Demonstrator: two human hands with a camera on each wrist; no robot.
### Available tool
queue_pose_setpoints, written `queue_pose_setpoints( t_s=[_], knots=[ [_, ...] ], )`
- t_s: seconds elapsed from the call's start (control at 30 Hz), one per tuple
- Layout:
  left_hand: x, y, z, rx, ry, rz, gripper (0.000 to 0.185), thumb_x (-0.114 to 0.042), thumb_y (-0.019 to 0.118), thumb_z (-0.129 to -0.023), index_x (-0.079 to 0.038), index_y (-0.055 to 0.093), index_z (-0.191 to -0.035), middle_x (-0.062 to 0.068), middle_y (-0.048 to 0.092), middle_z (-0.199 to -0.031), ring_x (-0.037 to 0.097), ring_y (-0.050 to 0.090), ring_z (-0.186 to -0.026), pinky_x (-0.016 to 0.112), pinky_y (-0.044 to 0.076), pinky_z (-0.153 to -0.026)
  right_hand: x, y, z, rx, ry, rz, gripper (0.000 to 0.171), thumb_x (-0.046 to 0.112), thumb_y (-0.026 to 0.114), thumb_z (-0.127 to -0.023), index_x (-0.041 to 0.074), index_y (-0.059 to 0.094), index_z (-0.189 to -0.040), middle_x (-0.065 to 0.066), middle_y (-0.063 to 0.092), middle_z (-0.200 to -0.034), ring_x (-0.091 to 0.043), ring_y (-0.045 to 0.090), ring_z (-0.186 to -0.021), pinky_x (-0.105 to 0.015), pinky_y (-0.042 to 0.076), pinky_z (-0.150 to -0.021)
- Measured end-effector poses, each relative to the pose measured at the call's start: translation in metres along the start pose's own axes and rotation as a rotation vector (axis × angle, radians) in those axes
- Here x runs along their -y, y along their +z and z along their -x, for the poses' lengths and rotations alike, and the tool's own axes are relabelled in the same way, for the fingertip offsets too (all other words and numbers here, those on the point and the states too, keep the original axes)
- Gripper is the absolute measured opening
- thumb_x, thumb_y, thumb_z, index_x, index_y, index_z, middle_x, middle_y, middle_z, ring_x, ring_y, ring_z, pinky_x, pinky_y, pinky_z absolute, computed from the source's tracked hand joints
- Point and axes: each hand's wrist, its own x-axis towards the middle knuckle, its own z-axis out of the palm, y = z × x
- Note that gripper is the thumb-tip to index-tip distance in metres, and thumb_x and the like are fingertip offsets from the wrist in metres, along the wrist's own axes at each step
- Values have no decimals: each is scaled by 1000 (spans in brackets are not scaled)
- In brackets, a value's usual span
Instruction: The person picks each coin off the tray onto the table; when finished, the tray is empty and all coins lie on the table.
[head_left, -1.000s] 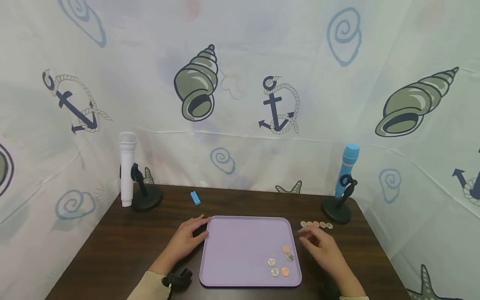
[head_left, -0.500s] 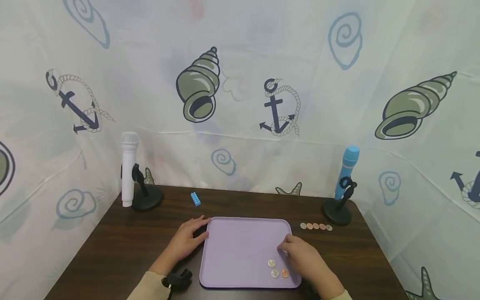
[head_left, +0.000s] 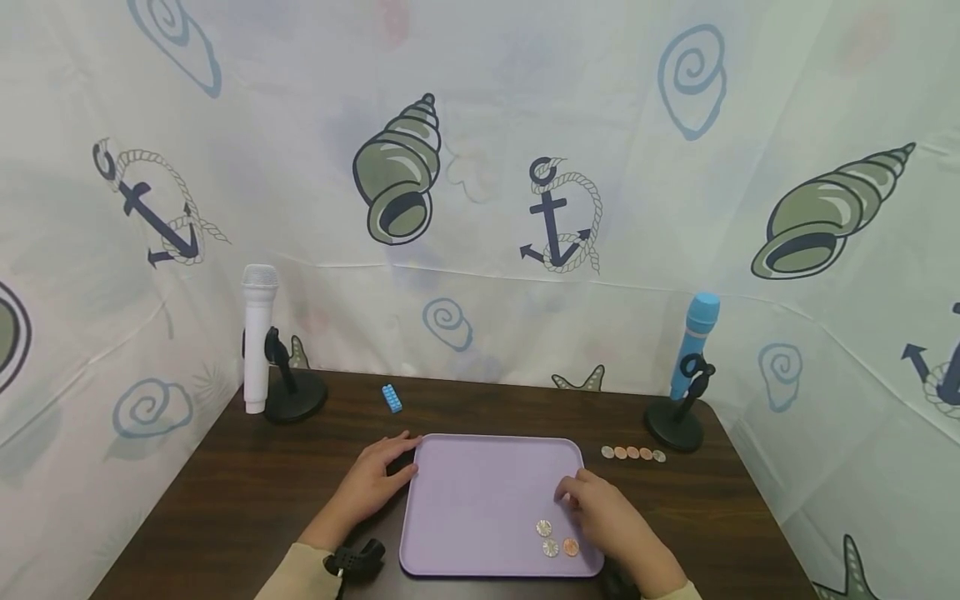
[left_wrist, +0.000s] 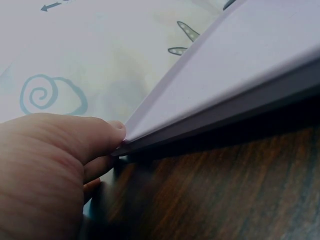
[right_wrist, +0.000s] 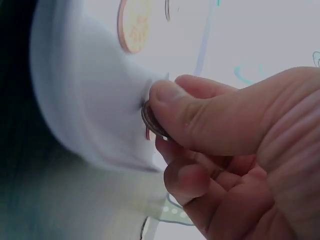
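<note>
A lilac tray (head_left: 480, 500) lies on the dark wooden table. My left hand (head_left: 372, 482) rests at its left side, thumb and fingertips touching the rim; the left wrist view shows the thumb (left_wrist: 102, 137) against the tray's edge. My right hand (head_left: 600, 510) is over the tray's right side. Between its thumb and fingers it pinches a coin (right_wrist: 153, 120) by the edge, close over the tray surface. Two silver coins (head_left: 543, 528) and a copper coin (head_left: 571, 547) lie nearby in the tray. The hand hides the spot beneath it in the head view.
A row of several coins (head_left: 633, 452) lies on the table past the tray's right corner. Behind it stands a blue microphone (head_left: 694, 342) on a black stand. A white microphone (head_left: 257, 342) stands back left, and a blue toy brick (head_left: 392, 398) lies near the back edge.
My right hand has moved left and toward me, from beside the coin row to the tray, and pinches a coin there. My left hand has stayed put.
</note>
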Motion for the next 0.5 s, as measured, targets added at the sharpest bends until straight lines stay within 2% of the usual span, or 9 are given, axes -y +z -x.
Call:
queue_pose_setpoints(
  t_s=[0.17,0.27,0.37,0.5],
  knots=[
    [0,1,0,-8,7,-9,52,-33,76,-103,-25,65,-153,14,53,-167,55,39,-158,81,26,-125,-9,2,3,-31,3,-51,27,-4,80,-91,19,77,-104,9,58,-88,-3,54,-79,-28,57,-74],
    [0,2,0,-14,15,-19,52,-32,77,-103,-24,66,-153,15,54,-166,57,40,-157,82,27,-123,-19,5,4,-88,-3,-156,17,2,76,-99,19,75,-104,8,57,-90,-1,54,-80,-24,56,-73],
    [1,1,0,-8,10,-14,52,-32,77,-103,-25,65,-153,14,53,-167,55,39,-158,80,26,-125,-36,7,5,-105,-34,-432,3,10,69,-106,13,71,-106,3,59,-89,-3,56,-76,-23,55,-66],
    [1,0,1,0,12,-17,53,-35,76,-104,-26,64,-154,13,53,-167,54,38,-159,80,25,-125,-67,9,12,-28,-51,-936,10,13,61,-112,4,62,-109,1,60,-83,-5,52,-63,-23,45,-49]
  ],
)
